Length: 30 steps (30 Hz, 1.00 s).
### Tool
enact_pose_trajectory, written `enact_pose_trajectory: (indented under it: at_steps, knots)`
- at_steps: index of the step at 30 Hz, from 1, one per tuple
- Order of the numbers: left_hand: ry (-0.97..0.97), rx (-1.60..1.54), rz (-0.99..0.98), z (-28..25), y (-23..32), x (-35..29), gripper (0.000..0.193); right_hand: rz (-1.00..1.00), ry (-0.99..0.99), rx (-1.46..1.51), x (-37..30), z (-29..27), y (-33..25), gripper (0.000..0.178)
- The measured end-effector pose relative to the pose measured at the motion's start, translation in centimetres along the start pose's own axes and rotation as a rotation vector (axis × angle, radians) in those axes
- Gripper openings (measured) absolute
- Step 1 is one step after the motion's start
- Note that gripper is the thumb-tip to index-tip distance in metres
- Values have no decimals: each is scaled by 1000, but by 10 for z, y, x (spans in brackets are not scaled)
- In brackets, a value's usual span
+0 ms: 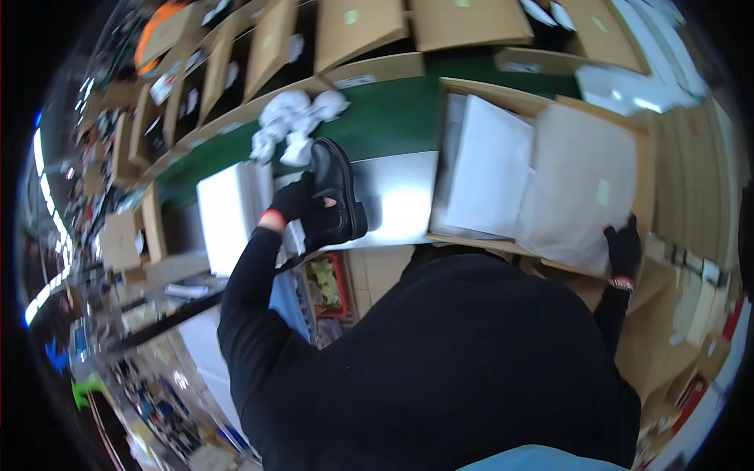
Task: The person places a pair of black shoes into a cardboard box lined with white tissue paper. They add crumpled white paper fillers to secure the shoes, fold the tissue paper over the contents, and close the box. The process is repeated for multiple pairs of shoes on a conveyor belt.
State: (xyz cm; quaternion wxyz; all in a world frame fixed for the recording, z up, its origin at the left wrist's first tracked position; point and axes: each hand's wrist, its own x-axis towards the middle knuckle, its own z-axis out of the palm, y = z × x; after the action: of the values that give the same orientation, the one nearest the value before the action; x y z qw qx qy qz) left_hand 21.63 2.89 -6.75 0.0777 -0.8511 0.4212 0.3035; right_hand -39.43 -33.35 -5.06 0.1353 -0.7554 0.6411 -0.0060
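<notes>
My left hand [302, 208], in a black glove with a red cuff, grips a black shoe [339, 188] over a shiny steel work surface [400, 196]. Crumpled white paper [294, 118] lies just beyond the shoe on a green conveyor belt [393, 114]. My right hand [624, 247], also black-gloved, rests on the near right corner of a sheet of white wrapping paper [581, 184] lying in an open cardboard box [503, 94]. A second white sheet [491, 169] lies to its left in the same box. My black sleeves and torso fill the lower middle.
Rows of open cardboard boxes [353, 27] stand beyond the belt. A white box [224, 216] sits at the left of the steel surface. Below it is a red bin with scraps [330, 282]. More cardboard [683, 314] is stacked at the right.
</notes>
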Motion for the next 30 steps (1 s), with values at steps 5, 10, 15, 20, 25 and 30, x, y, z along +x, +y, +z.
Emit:
enact_pose_trajectory:
  at_steps: [5, 10, 15, 20, 25, 30]
  knots:
    - [61, -391, 420, -55, 166, -6, 97, -86, 153, 51, 12, 5, 11, 41]
    - [363, -139, 877, -8, 279, 53, 88, -114, 281, 311, 4, -10, 2, 31]
    - [289, 15, 854, 70, 341, 85, 89, -62, 230, 646, -25, -31, -35, 21]
    - [270, 4, 844, 91, 357, 95, 85, -59, 223, 587, -39, -21, -32, 19]
    - [679, -404, 960, 60, 300, 87, 69, -5, 357, 524, -40, -25, -29, 27]
    - [988, -418, 441, 18, 107, 80, 51, -79, 559, 534, -41, -44, -11, 38]
